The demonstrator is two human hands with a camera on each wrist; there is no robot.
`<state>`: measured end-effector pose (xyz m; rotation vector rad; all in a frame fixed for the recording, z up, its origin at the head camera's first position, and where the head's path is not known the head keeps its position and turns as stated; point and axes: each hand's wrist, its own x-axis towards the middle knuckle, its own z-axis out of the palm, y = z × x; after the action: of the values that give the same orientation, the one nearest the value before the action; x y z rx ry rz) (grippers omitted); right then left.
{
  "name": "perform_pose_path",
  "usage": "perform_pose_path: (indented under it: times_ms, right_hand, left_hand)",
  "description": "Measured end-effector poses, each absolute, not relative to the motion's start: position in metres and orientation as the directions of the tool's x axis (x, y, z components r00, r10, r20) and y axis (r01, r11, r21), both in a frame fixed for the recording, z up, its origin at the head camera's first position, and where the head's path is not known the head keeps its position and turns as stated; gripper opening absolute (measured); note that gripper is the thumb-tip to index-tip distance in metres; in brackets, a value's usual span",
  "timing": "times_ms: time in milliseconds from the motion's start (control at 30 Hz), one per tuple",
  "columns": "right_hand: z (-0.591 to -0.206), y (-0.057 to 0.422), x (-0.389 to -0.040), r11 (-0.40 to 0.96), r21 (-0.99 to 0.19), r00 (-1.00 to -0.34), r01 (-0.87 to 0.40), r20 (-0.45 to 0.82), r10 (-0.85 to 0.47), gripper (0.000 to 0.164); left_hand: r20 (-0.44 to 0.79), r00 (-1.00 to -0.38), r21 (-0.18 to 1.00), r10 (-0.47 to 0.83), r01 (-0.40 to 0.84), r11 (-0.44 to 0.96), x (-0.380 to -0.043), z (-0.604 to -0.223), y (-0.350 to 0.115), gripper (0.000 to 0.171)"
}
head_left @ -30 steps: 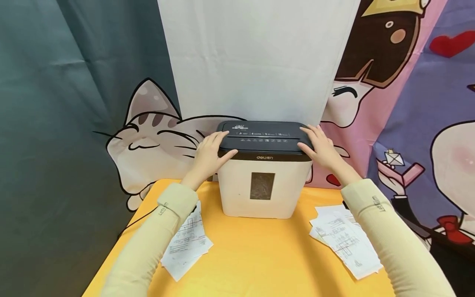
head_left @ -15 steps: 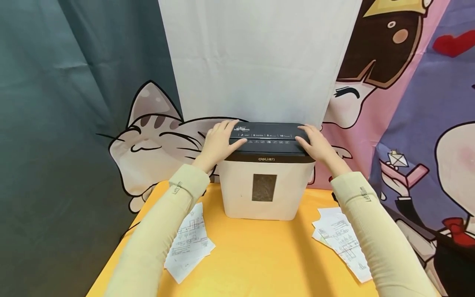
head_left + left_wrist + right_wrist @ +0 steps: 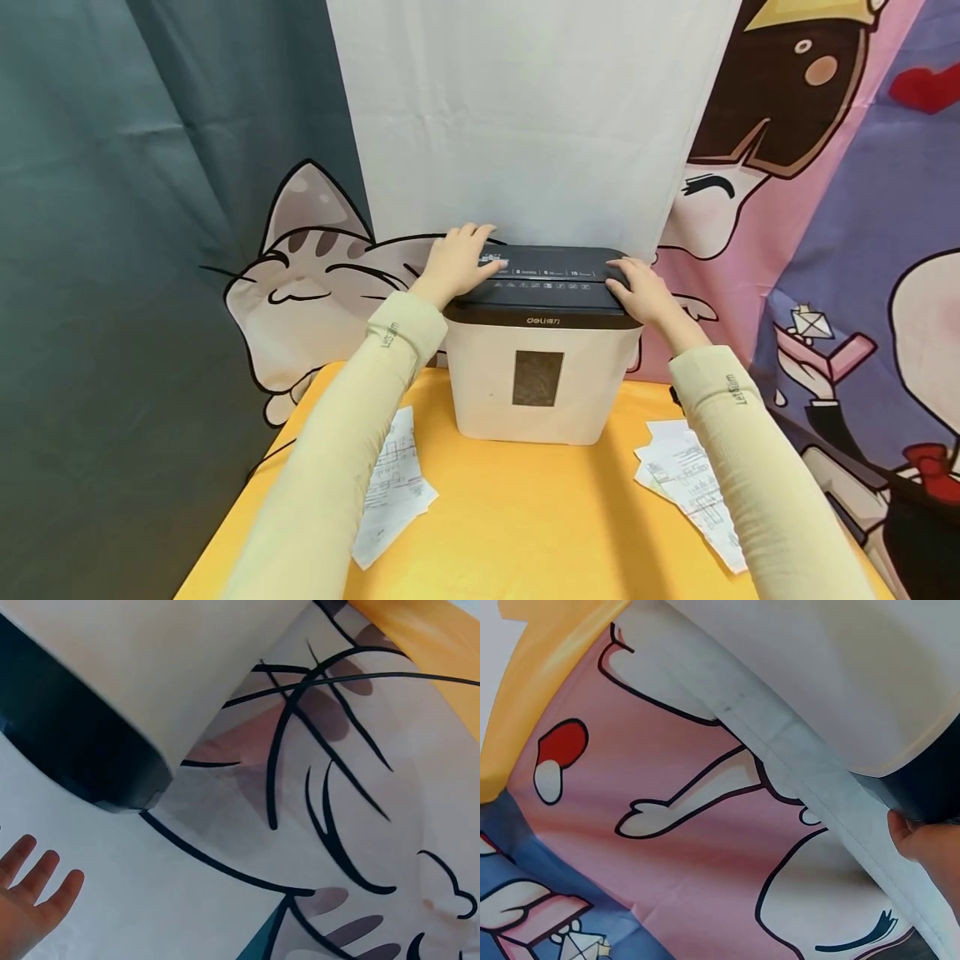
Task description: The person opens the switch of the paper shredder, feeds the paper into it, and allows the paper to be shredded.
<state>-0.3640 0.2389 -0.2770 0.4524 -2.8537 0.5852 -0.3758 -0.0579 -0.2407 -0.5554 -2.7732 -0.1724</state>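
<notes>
Head view: shredder [image 3: 483,387] upright, lid [image 3: 555,297] on

We see the shredder standing toward the back of the yellow worktop [image 3: 525,517], in front of a printed backdrop [image 3: 540,125], with its small dark window [image 3: 537,378] facing us. Its lid sits on the bin, and we make out no sheet sticking up from the slot [image 3: 555,280].

The left hand [image 3: 456,262] is over the lid's left end, fingers straight and spread, thumb apart from them and gripping nothing that we can see. In the left wrist view its fingers show against the backdrop, just beside the shredder and off its side. The right hand [image 3: 647,293] rests at the lid's right end, fingers slightly bent, thumb well away from them, not clamped on anything; whether it presses down we cannot tell.

As for progress, we would call this an early stage. The shredder is upright and closed up, with hands at both ends. Left papers [image 3: 393,492] and right papers [image 3: 686,475] lie apart from it on the worktop, and their visible parts look uncut. We judge that any handling of those sheets is left to do. Whether the machine is powered, we cannot tell.
</notes>
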Motion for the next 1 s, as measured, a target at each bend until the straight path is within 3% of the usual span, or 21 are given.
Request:
perform_pose_path:
  times_ms: [233, 633, 1000]
  right_hand:
    - [-0.27, 0.243, -0.363, 0.909, -0.307, -0.951, -0.28, 0.216, -0.22, 0.046]
    - [-0.275, 0.242, -0.361, 0.936, -0.2, -0.946, -0.29, 0.209, -0.248, 0.04]
    - [-0.274, 0.238, -0.356, 0.93, -0.194, -0.937, -0.311, 0.227, -0.265, 0.037]
  left_hand:
    - [0.27, -0.891, 0.049, 0.365, 0.392, 0.919, -0.377, -0.228, -0.052, 0.056]
    - [0.183, -0.905, 0.142, 0.385, 0.412, 0.9, -0.389, -0.235, -0.051, 0.047]
    - [0.117, -0.885, 0.217, 0.451, 0.466, 0.858, -0.405, -0.243, -0.062, 0.045]
